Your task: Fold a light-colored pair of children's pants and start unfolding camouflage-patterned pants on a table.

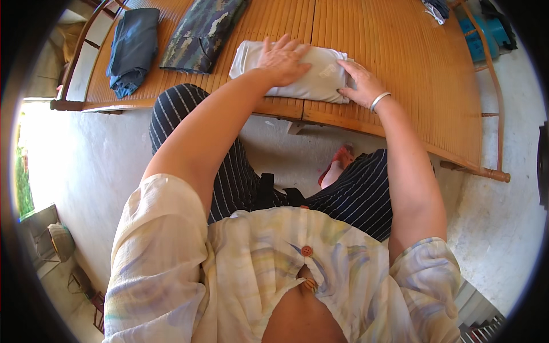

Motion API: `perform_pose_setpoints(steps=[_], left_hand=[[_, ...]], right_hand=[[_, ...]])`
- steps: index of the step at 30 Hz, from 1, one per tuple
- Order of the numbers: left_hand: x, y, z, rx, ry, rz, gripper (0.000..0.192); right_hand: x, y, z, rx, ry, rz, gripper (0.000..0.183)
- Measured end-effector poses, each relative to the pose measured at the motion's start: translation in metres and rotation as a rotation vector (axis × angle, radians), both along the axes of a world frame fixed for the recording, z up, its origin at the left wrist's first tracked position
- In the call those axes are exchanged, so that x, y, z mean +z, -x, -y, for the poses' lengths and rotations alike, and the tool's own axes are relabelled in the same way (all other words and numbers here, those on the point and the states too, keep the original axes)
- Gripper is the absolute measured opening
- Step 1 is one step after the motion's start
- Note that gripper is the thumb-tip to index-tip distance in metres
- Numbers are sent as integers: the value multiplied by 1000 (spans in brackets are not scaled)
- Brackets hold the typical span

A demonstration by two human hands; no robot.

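A white folded garment (319, 79) lies flat near the front edge of the bamboo-slat bed (364, 107), with a small pale emblem towards its right end. My left hand (285, 60) presses palm down on its upper middle, fingers spread. At the right end, my right hand (362, 83) touches the garment's edge with thumb and fingertips apart; a silver bangle circles that wrist. Further left lie a folded camouflage garment (199, 38) and a folded blue-grey garment (135, 45), both apart from my hands.
Wooden rails (493, 98) curve along the bed's right end, with others at the left. Blue-and-white cloth (435, 10) lies at the far right. Beyond the rail is a blue container (476, 43). My knees in striped trousers (360, 188) sit against the front edge.
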State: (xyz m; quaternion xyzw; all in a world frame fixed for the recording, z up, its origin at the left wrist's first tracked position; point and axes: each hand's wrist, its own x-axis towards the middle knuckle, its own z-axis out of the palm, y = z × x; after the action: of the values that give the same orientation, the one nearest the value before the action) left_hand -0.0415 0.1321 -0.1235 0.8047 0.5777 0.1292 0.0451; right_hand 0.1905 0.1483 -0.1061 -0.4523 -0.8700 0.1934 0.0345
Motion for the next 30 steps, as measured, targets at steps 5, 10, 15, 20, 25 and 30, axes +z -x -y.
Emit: perform_pose_setpoints(steps=[5,10,15,20,25,30], left_hand=[[-2,-6,-9,231,265,-20,59],[15,-20,-3,316,408,-58,66],[29,-16,-2,381,1010,387,66],[14,-16,12,445,1004,1200,46],[45,-5,26,434,1108,1862,38],[66,-5,47,453,947,1900,42]], right_hand=[[2,-8,-1,-373,-54,-219,44],[10,-18,3,-618,753,-214,33],[-8,-1,14,-652,938,-620,27],[-2,5,5,-688,971,-1167,27],[2,19,15,-629,1306,-1287,45],[11,33,40,-392,1430,-1479,53]])
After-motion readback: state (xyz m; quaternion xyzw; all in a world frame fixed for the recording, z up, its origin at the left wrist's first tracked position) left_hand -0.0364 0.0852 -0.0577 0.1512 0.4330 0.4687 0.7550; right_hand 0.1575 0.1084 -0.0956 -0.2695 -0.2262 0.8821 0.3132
